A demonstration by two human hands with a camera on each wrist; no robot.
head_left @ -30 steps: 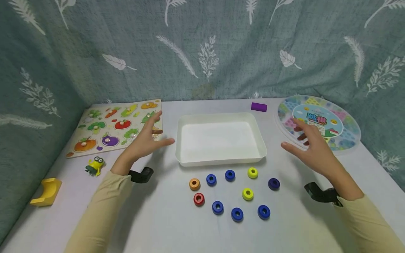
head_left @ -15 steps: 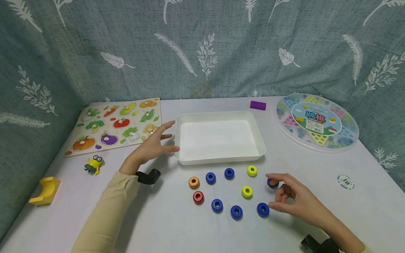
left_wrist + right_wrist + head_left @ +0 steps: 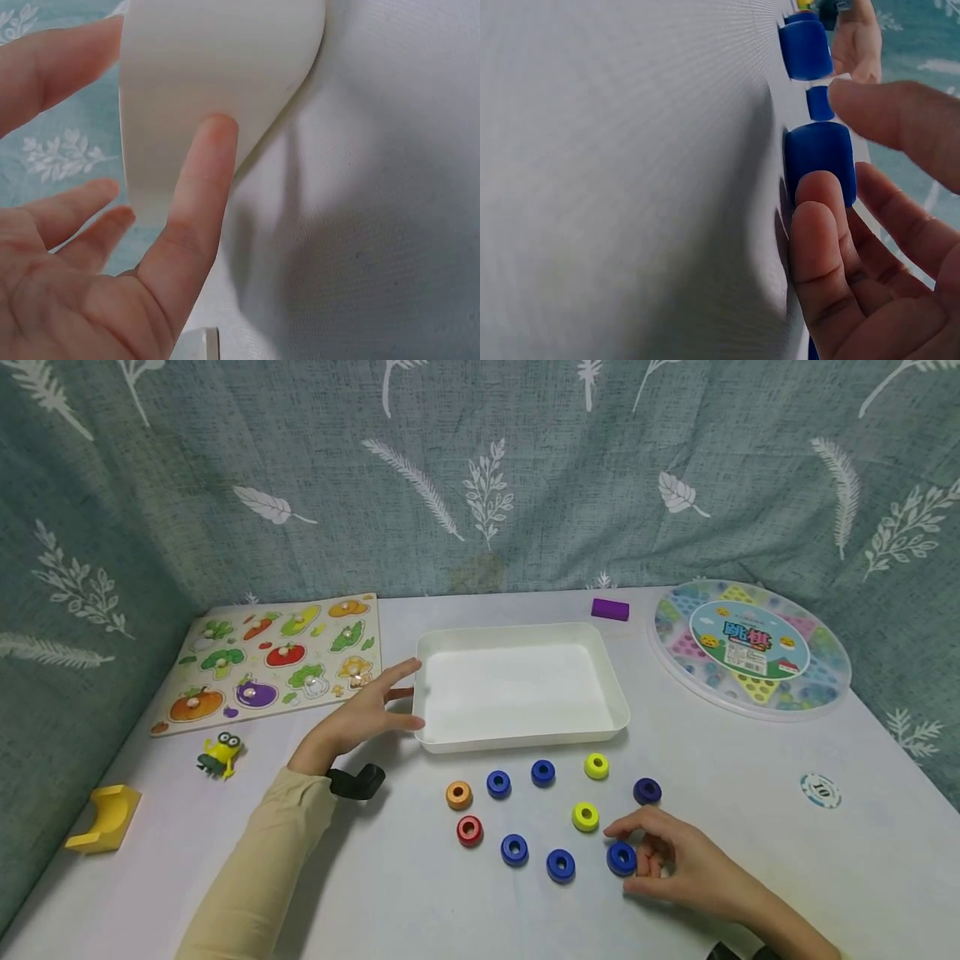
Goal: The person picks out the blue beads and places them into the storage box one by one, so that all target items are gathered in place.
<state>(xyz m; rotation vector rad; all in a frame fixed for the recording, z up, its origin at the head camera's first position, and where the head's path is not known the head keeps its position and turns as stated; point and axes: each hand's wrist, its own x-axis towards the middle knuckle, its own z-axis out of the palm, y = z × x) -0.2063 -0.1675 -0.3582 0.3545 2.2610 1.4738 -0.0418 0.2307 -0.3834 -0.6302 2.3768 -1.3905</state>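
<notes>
A: Hands?
B: Left hand [image 3: 358, 720]: fingers spread at left wall of white tray [image 3: 517, 685]. Right hand [image 3: 684, 864]: bent fingers and thumb straddle blue ring [image 3: 619, 867]; can't tell if pinched.
A: Ring's where?
B: White table [image 3: 420, 910], near right; dark ring [image 3: 647, 799] just beyond.

From afar I see my left arm [image 3: 262, 860] stuck out long in a tan sleeve | left hand [image 3: 356, 722]: fingers spread, thumb straight | right arm [image 3: 783, 914] slants in low | right hand [image 3: 686, 868]: fingers bent, gap between thumb and pointer
</notes>
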